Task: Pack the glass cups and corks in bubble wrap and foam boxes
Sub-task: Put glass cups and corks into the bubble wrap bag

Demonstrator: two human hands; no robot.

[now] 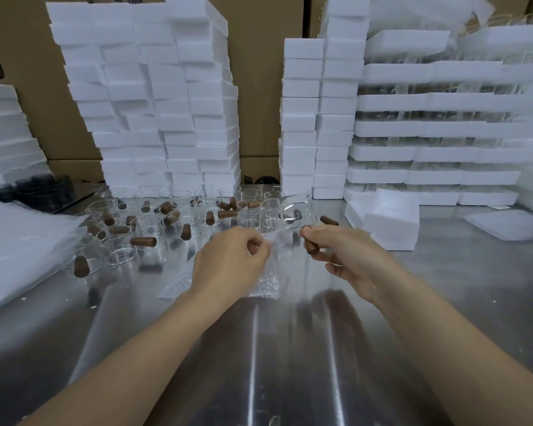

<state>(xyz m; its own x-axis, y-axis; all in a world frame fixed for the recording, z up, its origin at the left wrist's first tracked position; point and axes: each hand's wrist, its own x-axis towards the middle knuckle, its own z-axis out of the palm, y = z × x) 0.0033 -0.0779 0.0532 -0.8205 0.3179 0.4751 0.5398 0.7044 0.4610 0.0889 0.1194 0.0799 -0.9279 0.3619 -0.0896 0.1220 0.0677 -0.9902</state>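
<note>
My left hand point(228, 259) is curled, thumb and forefinger pinching the upper edge of a small bubble wrap bag point(266, 282), which hangs down between my two hands with its lower end resting on the steel table point(259, 358). My right hand point(348, 256) is closed round a brown cork point(310, 243), gripped between thumb and fingers, with the other fingers loosely folded beneath. That cork sits just to the right of the bag's top edge, near it but not inside. Whether the bag's mouth is open I cannot tell, as the film is blurred.

Just beyond my hands stands a cluster of clear glass cups point(117, 245), spreading away to the far left, with loose corks point(143, 241) scattered among and on them. One more cork point(329, 220) lies just beyond my right hand. To the near right of it sits a white foam box point(391, 229). Tall stacks of foam boxes point(154, 103) rise at the far side of the table, against cardboard cartons point(259, 87). A pile of bubble wrap sheets point(19, 244) lies at the left.
</note>
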